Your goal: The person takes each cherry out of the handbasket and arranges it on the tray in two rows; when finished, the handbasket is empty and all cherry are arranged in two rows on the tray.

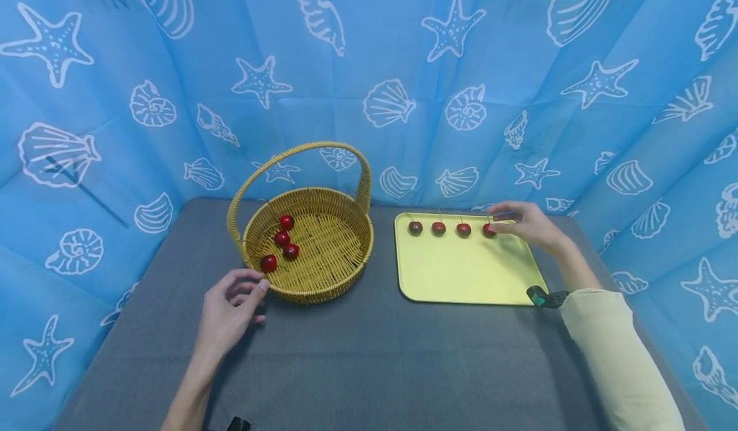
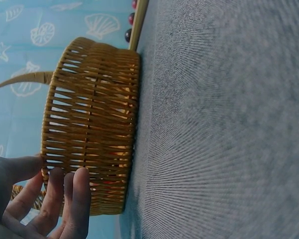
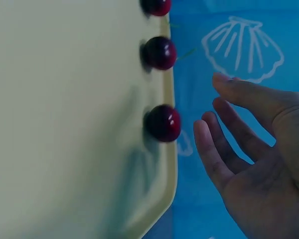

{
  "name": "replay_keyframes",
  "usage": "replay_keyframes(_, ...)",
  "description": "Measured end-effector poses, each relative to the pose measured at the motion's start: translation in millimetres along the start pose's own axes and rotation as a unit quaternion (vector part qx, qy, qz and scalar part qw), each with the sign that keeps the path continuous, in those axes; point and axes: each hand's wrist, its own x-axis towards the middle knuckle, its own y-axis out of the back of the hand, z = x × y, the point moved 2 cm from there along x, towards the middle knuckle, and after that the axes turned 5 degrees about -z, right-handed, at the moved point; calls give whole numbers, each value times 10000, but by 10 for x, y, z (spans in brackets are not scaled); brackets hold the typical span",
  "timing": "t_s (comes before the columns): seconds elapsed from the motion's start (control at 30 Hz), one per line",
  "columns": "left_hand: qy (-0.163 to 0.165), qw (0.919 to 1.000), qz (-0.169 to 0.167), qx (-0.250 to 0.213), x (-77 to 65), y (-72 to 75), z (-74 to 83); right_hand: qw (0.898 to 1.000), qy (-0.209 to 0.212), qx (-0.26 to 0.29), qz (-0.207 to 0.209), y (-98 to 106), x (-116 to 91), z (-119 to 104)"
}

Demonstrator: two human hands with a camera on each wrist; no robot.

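Note:
My left hand (image 1: 229, 312) is at the near left rim of a yellow wicker basket (image 1: 317, 298), pinching the rim between thumb and fingers. Inside the basket, on its left side, lie several dark red cherries (image 1: 282, 238). My right hand (image 1: 523, 223) hovers over the far right part of a pale yellow tray (image 1: 461, 277). Its thumb and fingers are apart beside the rightmost cherry (image 3: 163, 123) and hold nothing. That cherry ends a row of several stemmed cherries (image 1: 438, 228) along the tray's far edge, stems pointing away from me.
The basket's tall arched handle (image 1: 311, 146) rises toward the back. Basket and tray stand side by side on a grey cloth-covered table (image 1: 369, 360), a narrow gap between them. A blue curtain (image 1: 346, 79) with white shells and starfish hangs right behind the table.

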Motion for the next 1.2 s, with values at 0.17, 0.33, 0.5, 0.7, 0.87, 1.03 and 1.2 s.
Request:
replay_keyframes(0.17, -3, 10000, 23, 27, -3, -3, 5, 9999, 97, 98, 35, -12, 5, -246)
replay_keyframes(0.33, 12, 10000, 8, 41, -5, -8, 6, 9991, 361, 227, -62, -83, 15, -509)
replay_keyframes(0.5, -30, 10000, -2, 38, -10, -14, 4, 9965, 762, 318, -102, -165, 40, -758)
replay_keyframes(0.7, -32, 10000, 14, 28, -10, -16, 3, 9921, 1138, 475, -241, -290, 99, -1056)
replay_keyframes(0.87, -5, 10000, 18, 20, -5, -18, 5, 9857, 1415, 752, -516, -425, 152, -1330)
replay_keyframes(1.03, -9, 10000, 12, -10, -3, -10, -1, 9789, 1648, 886, -827, -575, 215, -1575)
replay_keyframes(1.2, -15, 10000, 21, -17, 1, -2, -11, 9695, 1857, 1067, -1192, -736, 293, -1776)
